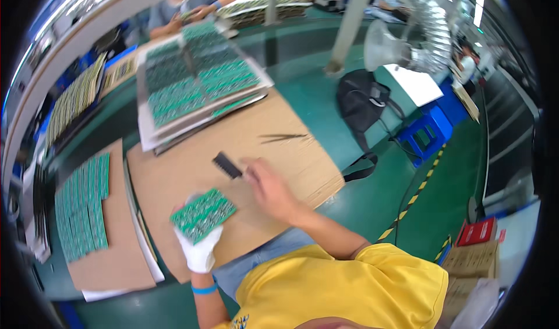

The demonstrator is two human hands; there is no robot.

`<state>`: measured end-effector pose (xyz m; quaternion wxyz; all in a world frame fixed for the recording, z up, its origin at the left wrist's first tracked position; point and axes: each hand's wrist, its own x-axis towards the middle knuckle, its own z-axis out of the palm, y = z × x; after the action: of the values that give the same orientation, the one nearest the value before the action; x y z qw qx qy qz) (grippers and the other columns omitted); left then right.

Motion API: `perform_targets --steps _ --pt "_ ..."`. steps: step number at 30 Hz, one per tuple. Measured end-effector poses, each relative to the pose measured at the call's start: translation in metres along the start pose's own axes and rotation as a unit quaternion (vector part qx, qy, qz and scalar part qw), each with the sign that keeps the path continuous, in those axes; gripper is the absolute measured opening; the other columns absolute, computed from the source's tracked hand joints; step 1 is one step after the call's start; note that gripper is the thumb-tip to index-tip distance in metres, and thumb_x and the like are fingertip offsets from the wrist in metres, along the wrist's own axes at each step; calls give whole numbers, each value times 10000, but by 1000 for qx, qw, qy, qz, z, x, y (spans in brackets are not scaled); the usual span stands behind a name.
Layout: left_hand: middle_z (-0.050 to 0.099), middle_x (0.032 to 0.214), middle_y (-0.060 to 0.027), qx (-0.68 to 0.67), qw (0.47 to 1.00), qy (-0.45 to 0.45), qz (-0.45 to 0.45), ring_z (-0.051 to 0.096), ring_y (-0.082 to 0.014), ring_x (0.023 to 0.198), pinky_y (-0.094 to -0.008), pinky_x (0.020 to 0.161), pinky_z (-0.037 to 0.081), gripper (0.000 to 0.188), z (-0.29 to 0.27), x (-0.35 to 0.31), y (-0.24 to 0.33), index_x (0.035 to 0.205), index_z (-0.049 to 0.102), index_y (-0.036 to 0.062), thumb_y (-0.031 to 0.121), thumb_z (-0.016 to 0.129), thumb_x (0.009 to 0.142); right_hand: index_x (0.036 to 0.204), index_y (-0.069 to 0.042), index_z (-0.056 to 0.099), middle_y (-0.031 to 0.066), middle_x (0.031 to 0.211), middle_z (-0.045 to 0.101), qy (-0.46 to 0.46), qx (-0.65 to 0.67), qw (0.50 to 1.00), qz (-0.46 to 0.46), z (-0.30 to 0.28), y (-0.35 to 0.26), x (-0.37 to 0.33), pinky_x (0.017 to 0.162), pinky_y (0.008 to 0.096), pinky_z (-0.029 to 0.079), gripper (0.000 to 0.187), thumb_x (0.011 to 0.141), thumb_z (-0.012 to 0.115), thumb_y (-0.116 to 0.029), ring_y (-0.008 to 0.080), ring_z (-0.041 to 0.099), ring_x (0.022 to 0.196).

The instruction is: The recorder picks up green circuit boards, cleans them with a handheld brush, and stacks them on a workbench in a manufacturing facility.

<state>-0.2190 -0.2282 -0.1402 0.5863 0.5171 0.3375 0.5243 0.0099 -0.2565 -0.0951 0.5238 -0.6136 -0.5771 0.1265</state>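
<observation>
Over the brown cardboard sheet that covers my counter, my left hand, in a white glove, pinches a small green printed circuit board by its lower edge and holds it up, tilted, just above the cardboard. My bare right hand is closed around the handle of a small black brush, whose head sits just beyond and to the right of the board, apart from it. I judge the step to be brushing the board, with the brush drawn back between strokes; a next stroke would call for bringing the bristles down onto the board's face while the glove keeps it steady. Dark metal tweezers lie farther out on the cardboard, and a tray of green boards stands beyond them.
</observation>
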Motion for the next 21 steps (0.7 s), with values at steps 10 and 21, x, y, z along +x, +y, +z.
perform_targets --steps 10,21 --pt "538 1408 -144 -7 999 4 -35 583 -253 1279 -406 1060 524 939 28 6 20 1431 360 60 45 935 689 1244 -80 735 113 965 574 -160 46 986 -10 6 -44 -1 707 316 500 345 935 618 22 224 599 823" --pt "526 1410 -181 168 986 0 15 587 -270 1267 -416 1062 522 885 17 2 19 1381 370 56 51 935 700 1244 -104 754 80 817 502 -214 29 966 -140 6 -73 -11 660 310 507 448 865 652 113 219 582 769"
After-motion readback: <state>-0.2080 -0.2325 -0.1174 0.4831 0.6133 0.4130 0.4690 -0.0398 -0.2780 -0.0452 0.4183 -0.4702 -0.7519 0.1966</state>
